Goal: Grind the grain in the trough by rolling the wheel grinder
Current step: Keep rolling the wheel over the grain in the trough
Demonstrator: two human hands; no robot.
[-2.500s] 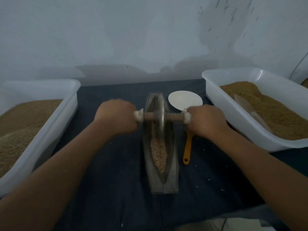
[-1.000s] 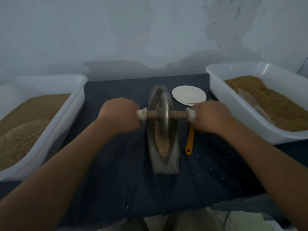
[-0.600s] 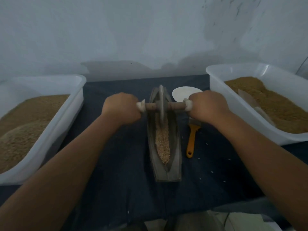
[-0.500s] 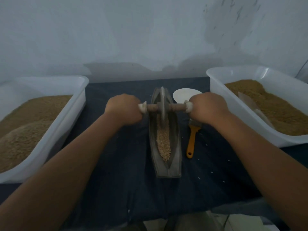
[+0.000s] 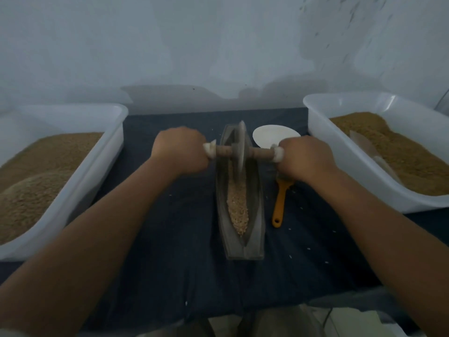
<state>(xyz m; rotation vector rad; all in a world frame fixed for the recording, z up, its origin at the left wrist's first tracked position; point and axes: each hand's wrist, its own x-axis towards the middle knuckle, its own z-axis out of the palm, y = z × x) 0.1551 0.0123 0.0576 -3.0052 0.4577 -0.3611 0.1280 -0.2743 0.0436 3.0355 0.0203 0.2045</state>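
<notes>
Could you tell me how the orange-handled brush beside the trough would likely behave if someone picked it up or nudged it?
The brush looks slim, so probably light. Its handle lies flat on the cloth, so it should slide rather than roll. Its head sits hidden under the right hand, so bristle stiffness is unclear.

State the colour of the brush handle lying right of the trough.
Orange-yellow. The brush handle shows best in the head view, beside the trough.

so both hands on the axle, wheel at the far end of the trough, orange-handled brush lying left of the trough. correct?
Not quite: in the head view the orange-handled brush lies right of the trough, not left. The rest holds: left hand and right hand grip the axle, wheel at the far end.
</notes>
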